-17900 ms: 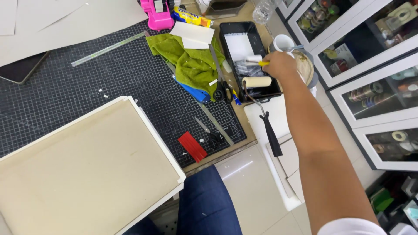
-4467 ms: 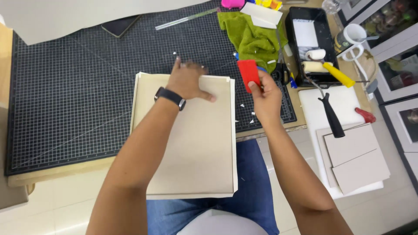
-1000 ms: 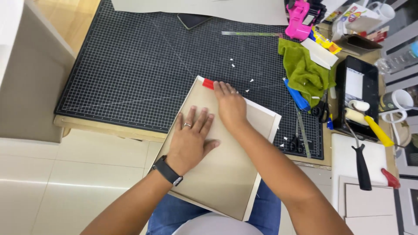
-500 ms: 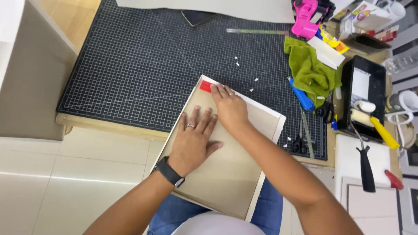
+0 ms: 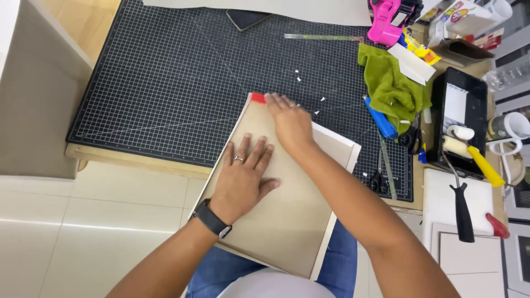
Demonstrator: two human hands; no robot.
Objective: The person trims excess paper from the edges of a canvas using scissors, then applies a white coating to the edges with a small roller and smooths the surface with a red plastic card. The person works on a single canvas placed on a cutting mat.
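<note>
While both hands press the beige board (image 5: 287, 221), it lies tilted, half on the cutting mat (image 5: 165, 83), half over your lap.

Your left hand (image 5: 243, 179) lies flat and splayed, gripping nothing, only pinning the panel. Your right hand (image 5: 290, 124) pushes a red scraper (image 5: 258, 98) at the far corner; the hand is blurred, so its hold appears pinched. Keep the left palm steady, and draw firm, overlapping strokes outward toward the white frame edge (image 5: 337, 149).

A craft workshop is showing here: a gridded cutting mat (image 5: 182, 83) is covering the counter (image 5: 138, 160), with a paint roller tray (image 5: 461, 118), scissors (image 5: 378, 179) and pink tape dispenser (image 5: 389, 19) lying right of it.
</note>
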